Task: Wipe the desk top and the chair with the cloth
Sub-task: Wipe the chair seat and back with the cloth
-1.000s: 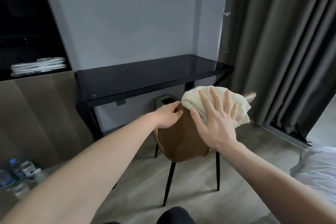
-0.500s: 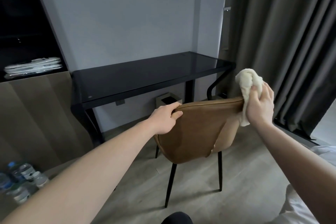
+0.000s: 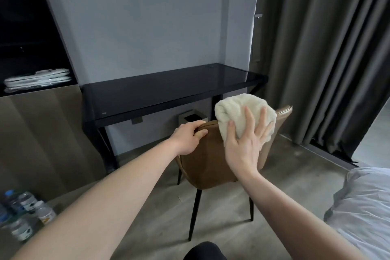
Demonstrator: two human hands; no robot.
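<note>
Reaching forward from the bottom of the view, two bare arms stretch out to a brown chair point(image 3: 202, 160) on thin black legs. The left hand point(image 3: 188, 138) grips the top edge of the chair back near its left end, with the fingers curled over the rim and the thumb on the near side. The right hand point(image 3: 245, 145) lies flat with its fingers spread wide and straight, pressing a fluffy white cloth point(image 3: 242, 112) against the top of the chair back. The cloth is bunched up and drapes over the top edge, toward the right end of it.

By the near left edge of the floor stand some water bottles point(image 3: 23, 215). A white bed sheet point(image 3: 367, 207) shows at the near right.

Just behind the chair is the black desk point(image 3: 168, 88), with its shiny top against the grey wall. A small bin point(image 3: 191, 117) sits under the desk. Left of the desk is a wooden cabinet with folded white things point(image 3: 40, 78) on its top. Dark curtains point(image 3: 327, 48) hang on the right.
</note>
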